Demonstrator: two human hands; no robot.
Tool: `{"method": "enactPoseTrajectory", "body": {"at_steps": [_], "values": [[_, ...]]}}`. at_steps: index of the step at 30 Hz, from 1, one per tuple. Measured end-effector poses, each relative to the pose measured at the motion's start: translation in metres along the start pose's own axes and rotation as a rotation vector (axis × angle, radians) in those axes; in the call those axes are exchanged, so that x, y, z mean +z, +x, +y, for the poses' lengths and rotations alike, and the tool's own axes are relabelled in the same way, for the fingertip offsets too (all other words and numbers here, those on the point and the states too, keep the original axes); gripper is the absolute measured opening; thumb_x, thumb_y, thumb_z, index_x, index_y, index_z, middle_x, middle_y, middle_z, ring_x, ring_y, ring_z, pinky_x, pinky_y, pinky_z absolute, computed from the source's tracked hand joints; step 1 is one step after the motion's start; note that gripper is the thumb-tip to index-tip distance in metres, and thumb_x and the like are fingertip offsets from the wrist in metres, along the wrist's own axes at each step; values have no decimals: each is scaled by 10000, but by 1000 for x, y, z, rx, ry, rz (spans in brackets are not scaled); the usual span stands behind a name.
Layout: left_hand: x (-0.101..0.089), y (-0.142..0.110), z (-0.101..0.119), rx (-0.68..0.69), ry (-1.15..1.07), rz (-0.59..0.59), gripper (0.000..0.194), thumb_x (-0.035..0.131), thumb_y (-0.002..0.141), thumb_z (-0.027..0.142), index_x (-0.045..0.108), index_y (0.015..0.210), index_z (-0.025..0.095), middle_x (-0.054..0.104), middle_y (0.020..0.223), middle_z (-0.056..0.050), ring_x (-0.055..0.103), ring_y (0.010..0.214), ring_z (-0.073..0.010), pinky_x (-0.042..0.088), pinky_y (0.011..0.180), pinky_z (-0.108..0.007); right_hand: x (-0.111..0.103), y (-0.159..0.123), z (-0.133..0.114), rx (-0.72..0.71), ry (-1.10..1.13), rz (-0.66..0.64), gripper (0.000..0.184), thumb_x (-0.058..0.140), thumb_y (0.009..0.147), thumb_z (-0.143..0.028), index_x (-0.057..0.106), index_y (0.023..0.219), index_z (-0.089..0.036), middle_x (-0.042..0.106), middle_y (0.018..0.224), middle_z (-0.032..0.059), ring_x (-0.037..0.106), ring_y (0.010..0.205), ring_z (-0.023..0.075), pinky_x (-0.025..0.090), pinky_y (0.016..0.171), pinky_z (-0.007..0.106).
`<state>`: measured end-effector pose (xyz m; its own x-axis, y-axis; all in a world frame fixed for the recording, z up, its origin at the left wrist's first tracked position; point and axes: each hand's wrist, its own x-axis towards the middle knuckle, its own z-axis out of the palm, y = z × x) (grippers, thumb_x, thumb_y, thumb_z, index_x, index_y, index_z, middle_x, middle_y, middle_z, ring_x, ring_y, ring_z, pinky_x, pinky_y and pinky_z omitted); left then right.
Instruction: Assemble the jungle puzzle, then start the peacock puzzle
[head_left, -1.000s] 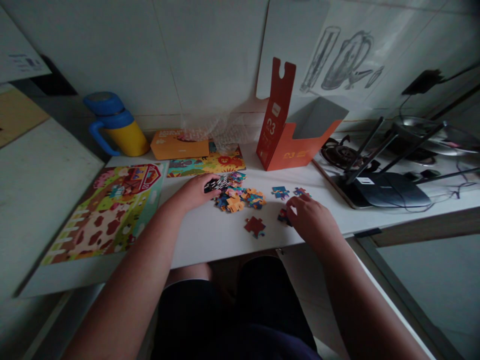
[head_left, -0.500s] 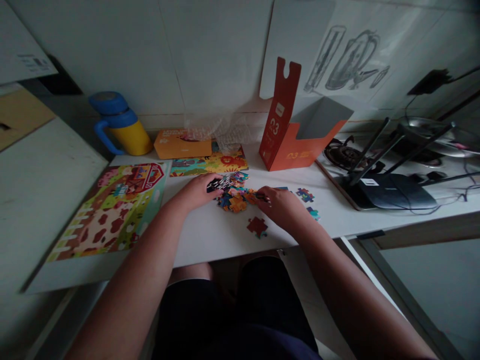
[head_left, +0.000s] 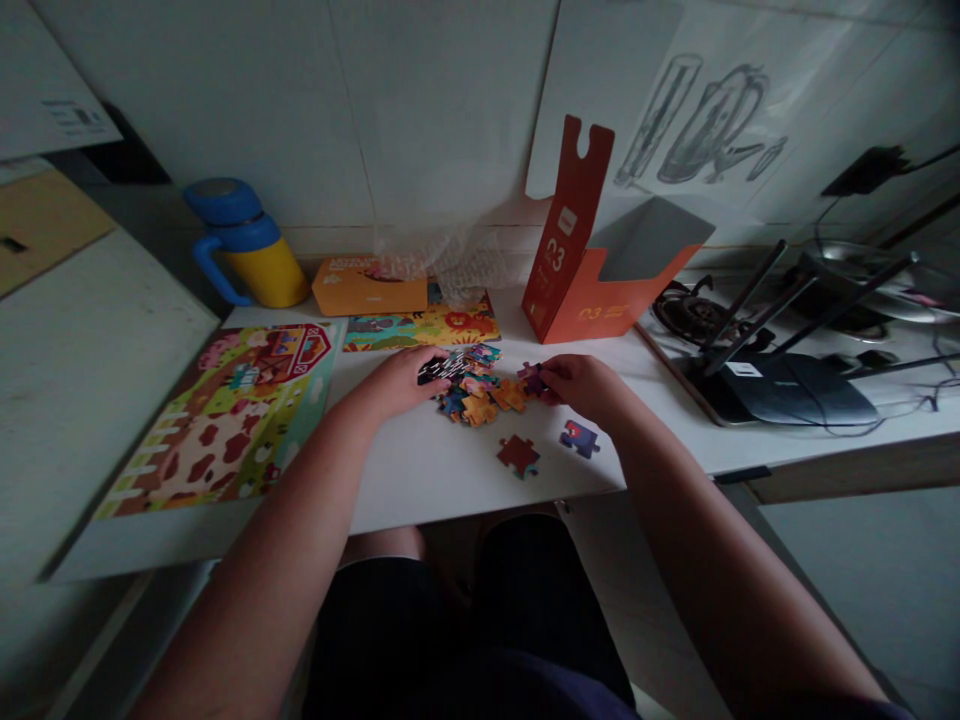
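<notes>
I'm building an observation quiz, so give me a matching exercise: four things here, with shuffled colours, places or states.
1. Left hand
2. Flask
3. Right hand
4. Raised-flap box

A. Blue and yellow
B. Reddish orange
C. Fingers on a purplish puzzle piece
D. At the left side of the puzzle-piece pile

Pairs: 1-D; 2-A; 3-C; 4-B

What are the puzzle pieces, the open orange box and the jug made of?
Puzzle pieces: probably printed cardboard, judging by their flat, knobbed shapes; finish unclear in this dim light.
Open orange box: likely matte card; its cut flap and grey inside suggest it.
Jug: seemingly smooth plastic, from its solid colours and chunky handle, though painted metal is possible.
</notes>
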<state>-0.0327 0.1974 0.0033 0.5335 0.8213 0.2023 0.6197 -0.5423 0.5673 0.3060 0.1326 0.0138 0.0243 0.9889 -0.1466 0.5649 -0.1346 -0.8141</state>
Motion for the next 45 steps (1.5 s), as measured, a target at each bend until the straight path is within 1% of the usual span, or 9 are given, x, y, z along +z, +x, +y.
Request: {"method": "enactPoseTrajectory", "body": {"at_steps": [8, 13, 17, 22, 28, 32, 36, 41, 45], "values": [[-1, 0, 3, -14, 10, -1, 439, 746, 916, 370, 686, 1334, 248, 754, 1359, -85, 706, 1249, -280, 531, 1121, -438, -2, 6, 15, 11, 56, 56, 180, 726, 922, -407, 770, 887, -236, 810, 792, 56, 771, 709, 236, 618, 652, 344], [-2, -1, 4, -8, 2, 0, 427, 745, 917, 381, 693, 1321, 253, 753, 1358, -80, 705, 1249, -282, 528, 1128, -438, -6, 0, 5, 32, 50, 141, 278, 785, 879, -498, 739, 884, -224, 795, 765, 55, 732, 654, 203, 522, 554, 283], [-1, 0, 3, -8, 2, -2, 435, 746, 916, 375, 690, 1329, 253, 756, 1352, -80, 709, 1240, -282, 532, 1117, -433, -12, -7, -8, 23, -118, 289, 184, 710, 942, -400, 746, 948, -220, 802, 798, 54, 725, 666, 200, 480, 562, 283], [-1, 0, 3, -5, 4, -1, 450, 748, 916, 383, 690, 1338, 239, 750, 1365, -91, 704, 1255, -289, 527, 1124, -436, -18, -6, -13, -170, -450, 448, 150, 658, 976, -305, 777, 999, -216, 818, 951, 75, 749, 833, 228, 510, 721, 326], [-1, 0, 4, -15, -1, -2, 435, 748, 919, 382, 692, 1334, 263, 750, 1365, -77, 703, 1260, -283, 528, 1122, -429, -14, -3, -6, -246, -777, 218, 247, 612, 1031, -270, 815, 1136, -178, 782, 1209, 145, 728, 1071, 281, 525, 933, 368], [0, -1, 2, -4, -7, 6, 439, 753, 918, 377, 691, 1333, 246, 757, 1345, -84, 713, 1236, -282, 535, 1106, -421, -4, -14, -9, -409, -760, 192, 307, 624, 1065, -399, 793, 1210, -188, 753, 1280, 152, 687, 1175, 297, 514, 1028, 396], [0, -1, 2, 1, -1, 6, 442, 757, 920, 373, 686, 1334, 235, 755, 1348, -88, 711, 1239, -279, 533, 1107, -421, 3, -22, -10, -525, -752, 76, 330, 694, 1028, -476, 770, 1178, -192, 758, 1217, 140, 680, 1142, 305, 520, 1016, 414], [-2, -1, 4, -16, 9, -1, 448, 764, 917, 365, 688, 1338, 233, 755, 1358, -91, 712, 1243, -280, 533, 1112, -423, 0, -26, -11, -425, -774, 78, 255, 651, 1051, -422, 744, 1113, -193, 758, 1118, 120, 688, 1034, 282, 514, 940, 387], [-1, -1, 5, -16, 11, 2, 445, 763, 918, 354, 690, 1340, 235, 754, 1363, -91, 711, 1250, -281, 533, 1117, -426, 2, -32, -19, -250, -872, 146, 255, 607, 1062, -395, 728, 1146, -187, 747, 1164, 141, 684, 1089, 304, 498, 921, 384]]}}
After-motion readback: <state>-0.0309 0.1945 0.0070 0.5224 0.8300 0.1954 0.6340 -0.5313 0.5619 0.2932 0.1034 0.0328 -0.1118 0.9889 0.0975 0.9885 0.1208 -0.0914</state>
